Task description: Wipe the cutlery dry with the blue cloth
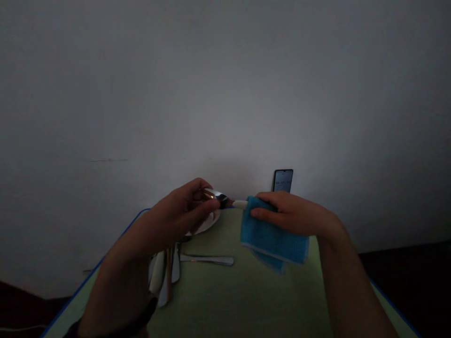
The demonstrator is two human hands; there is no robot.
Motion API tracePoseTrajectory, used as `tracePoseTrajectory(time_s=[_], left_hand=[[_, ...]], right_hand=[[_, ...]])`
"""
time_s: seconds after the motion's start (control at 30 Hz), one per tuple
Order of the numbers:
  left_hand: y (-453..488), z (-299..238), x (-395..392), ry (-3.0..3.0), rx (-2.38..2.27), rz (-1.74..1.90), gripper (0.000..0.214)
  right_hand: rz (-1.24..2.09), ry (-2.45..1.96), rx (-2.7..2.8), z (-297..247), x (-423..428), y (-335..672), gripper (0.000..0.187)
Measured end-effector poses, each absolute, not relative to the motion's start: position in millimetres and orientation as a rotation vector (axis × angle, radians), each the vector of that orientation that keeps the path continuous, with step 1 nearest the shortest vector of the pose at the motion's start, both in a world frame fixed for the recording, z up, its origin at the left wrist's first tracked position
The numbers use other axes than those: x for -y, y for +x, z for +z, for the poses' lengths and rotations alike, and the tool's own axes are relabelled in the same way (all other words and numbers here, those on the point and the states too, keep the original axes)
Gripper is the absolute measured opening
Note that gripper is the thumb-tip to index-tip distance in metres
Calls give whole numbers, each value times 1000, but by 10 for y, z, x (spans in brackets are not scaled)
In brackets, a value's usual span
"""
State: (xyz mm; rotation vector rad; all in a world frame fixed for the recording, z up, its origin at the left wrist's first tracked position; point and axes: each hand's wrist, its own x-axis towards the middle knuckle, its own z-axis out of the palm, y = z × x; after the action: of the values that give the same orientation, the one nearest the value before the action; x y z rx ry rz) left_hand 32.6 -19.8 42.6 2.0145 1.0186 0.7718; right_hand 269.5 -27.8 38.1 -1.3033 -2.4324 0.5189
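Note:
My left hand (186, 206) is closed on the shiny metal head of a spoon (221, 197), thumb in front and fingers behind. The spoon is held roughly level above the table, its pale handle pointing right. Around the far part of that handle, a blue cloth (275, 241) is gripped by my right hand (292, 212). The cloth's lower edge hangs loose below the fingers, and the handle's end is hidden inside it.
Several pieces of cutlery (207, 259) lie on the pale green table (246, 300), partly behind my left forearm. A shiny rounded metal piece (207, 225) sits beneath my left hand. A phone (283, 180) leans against the grey wall (225, 94) at the back.

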Motion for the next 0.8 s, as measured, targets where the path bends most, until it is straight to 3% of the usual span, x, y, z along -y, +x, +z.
tracePoseTrajectory(time_s=[0.2, 0.47, 0.8], left_hand=[[313, 429, 169, 1920, -987, 782, 18], [583, 379, 54, 1497, -975, 1397, 38], [496, 348, 32, 1740, -997, 1129, 20]], right_hand=[[550, -1250, 2480, 348, 236, 2575, 38], [580, -1191, 2372, 318, 193, 2501, 40], [640, -1083, 2367, 333, 218, 2551, 33]])
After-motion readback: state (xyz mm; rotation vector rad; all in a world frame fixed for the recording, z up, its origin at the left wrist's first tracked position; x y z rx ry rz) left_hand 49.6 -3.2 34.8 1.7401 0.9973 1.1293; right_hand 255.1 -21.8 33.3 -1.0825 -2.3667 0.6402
